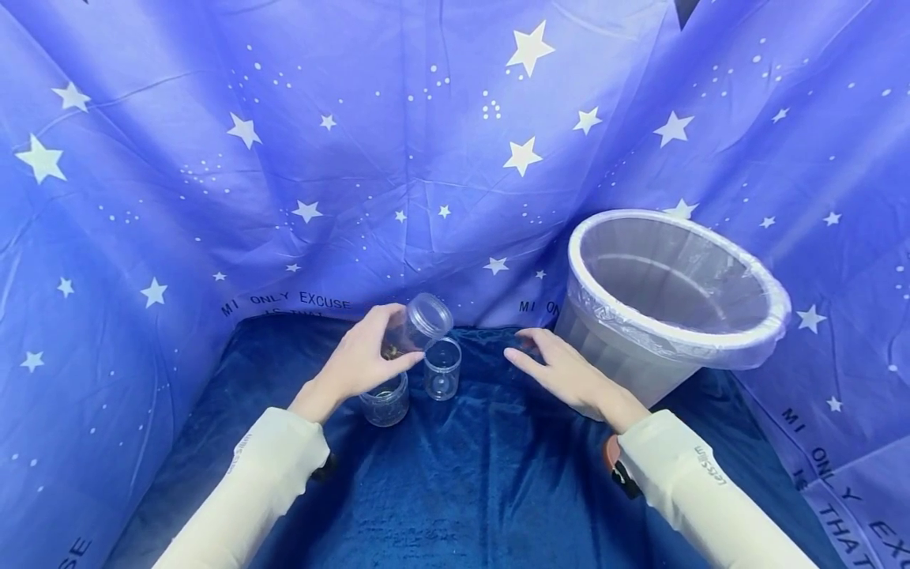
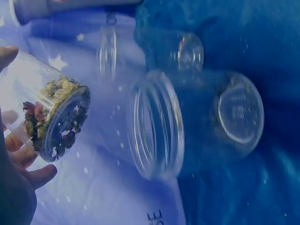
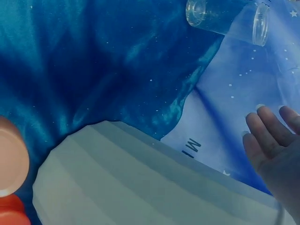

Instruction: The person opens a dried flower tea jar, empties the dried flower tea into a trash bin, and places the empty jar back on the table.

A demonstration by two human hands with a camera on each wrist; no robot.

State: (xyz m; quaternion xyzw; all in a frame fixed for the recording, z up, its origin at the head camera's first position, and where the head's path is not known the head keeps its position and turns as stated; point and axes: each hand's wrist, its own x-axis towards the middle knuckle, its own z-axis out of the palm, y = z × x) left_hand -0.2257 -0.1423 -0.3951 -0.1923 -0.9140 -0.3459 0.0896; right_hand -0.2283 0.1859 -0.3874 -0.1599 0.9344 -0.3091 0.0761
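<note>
White of sleeve [image 1: 245, 486], gripped a tilted jar [image 1: 429, 318] in the left hand [image 1: 361, 357] near two standing jars [image 1: 442, 381]; held the right hand [image 1: 565, 370] loosely spread beside the bin [image 1: 640, 367]; read "ONLY EXCUSE" on the curtain [image 1: 398, 174].

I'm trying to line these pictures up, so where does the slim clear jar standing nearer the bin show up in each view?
Head: the slim jar stands just below the middle.
Left wrist: the slim jar is upper middle, sideways, above the wider jar.
Right wrist: the slim jar is at upper right, also sideways.
Shared landmark: dark blue cloth, low in head, right in left wrist, upper left in right wrist.
</note>
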